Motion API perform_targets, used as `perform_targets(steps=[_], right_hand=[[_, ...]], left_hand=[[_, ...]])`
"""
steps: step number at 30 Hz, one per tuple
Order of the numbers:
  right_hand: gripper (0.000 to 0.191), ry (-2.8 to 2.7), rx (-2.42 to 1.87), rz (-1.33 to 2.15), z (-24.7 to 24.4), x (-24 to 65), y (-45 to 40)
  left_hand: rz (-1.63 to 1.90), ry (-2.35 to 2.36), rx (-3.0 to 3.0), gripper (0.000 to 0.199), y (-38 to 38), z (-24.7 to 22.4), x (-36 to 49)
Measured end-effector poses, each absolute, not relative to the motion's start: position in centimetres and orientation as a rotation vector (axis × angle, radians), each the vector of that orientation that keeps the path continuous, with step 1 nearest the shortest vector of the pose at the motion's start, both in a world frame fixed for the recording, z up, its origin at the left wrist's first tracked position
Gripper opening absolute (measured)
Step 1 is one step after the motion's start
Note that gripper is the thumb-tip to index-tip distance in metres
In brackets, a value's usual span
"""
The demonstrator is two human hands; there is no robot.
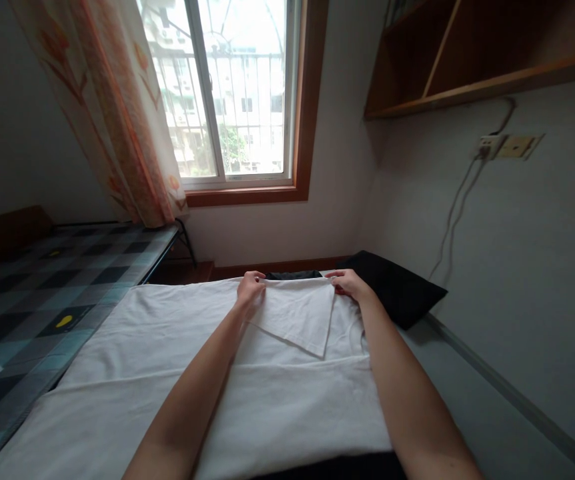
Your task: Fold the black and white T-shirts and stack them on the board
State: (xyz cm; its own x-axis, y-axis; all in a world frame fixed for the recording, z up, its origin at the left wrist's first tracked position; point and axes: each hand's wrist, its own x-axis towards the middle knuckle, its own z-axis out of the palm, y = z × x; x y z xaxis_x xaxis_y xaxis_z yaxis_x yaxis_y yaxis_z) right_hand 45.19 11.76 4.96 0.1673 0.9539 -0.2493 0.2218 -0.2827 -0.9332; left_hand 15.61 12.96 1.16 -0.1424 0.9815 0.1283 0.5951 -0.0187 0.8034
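A large white cloth lies spread in front of me, with creases running across it. Between my hands a part of it is folded over into a pointed flap, its tip toward me. My left hand pinches the cloth at the flap's left end, by the far edge. At the other end of the flap, my right hand has its fingers closed on the cloth's far right corner. Both thumbs and fingertips are partly hidden.
A black pillow-like item lies just beyond my right hand, against the wall. To the left is a checked mattress. A curtain hangs beside the window. Cables run down from a wall socket under a wooden shelf.
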Motion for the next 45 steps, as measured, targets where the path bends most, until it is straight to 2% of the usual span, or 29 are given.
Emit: perform_targets(steps=[13,24,33,39,45], right_hand=[[0.025,-1.088,-1.724,1.03,4.3,45.2,12.3],[0.023,-1.215,-1.749,0.909,3.4,45.3,13.0],[0.011,-1.377,-1.862,0.612,3.2,45.7,13.6],[0.021,-1.614,-1.984,0.074,3.8,44.1,13.3],[0.025,-1.966,-1.932,0.149,3.0,43.2,13.0]], left_hand=[[1.243,1.676,1.676,0.032,13.4,0.3,15.5],[1.181,1.852,1.927,0.027,12.3,0.8,15.9],[1.169,1.913,1.955,0.02,12.1,0.9,15.7],[1.063,2.009,2.032,0.021,11.5,1.6,15.8],[1.02,2.072,2.155,0.017,11.3,1.7,15.8]])
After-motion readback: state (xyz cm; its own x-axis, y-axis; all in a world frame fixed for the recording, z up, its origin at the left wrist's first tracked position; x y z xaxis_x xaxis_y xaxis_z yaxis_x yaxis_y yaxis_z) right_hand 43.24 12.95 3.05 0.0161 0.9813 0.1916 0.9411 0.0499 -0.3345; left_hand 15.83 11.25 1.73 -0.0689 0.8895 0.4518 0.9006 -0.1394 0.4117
